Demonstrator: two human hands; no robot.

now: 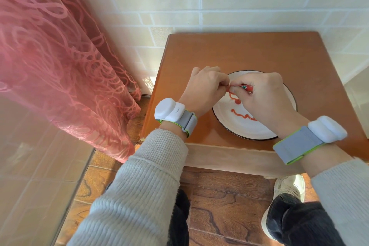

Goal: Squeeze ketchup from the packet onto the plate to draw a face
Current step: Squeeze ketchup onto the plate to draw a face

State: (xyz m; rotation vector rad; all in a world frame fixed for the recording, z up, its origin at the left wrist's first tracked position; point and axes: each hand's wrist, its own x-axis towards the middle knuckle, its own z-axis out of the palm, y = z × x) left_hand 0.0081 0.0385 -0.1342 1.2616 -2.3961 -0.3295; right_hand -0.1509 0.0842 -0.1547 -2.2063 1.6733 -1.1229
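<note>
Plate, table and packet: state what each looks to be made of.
Plate: probably glazed ceramic, white and glossy with a thin dark rim line. Table: looks like varnished wood, orange-brown with a soft sheen and lighter bare edge. Packet: likely thin plastic or foil film, red printed, pinched flat between both hands; mostly hidden, so uncertain.

"What is that brown thing by the wall?"

"A little wooden table (249, 54). Its top is smooth and orange-brown, and the back edge sits close to the tiled wall."

"What is on it?"

"Just one white plate (257, 132) with a thin dark rim. It sits near the front edge, a bit to the right."

"And what is the table standing on?"

"A dark wood floor (223, 201) with swirly grain. Part of the plate is hidden, so I can't see all of it."
</note>
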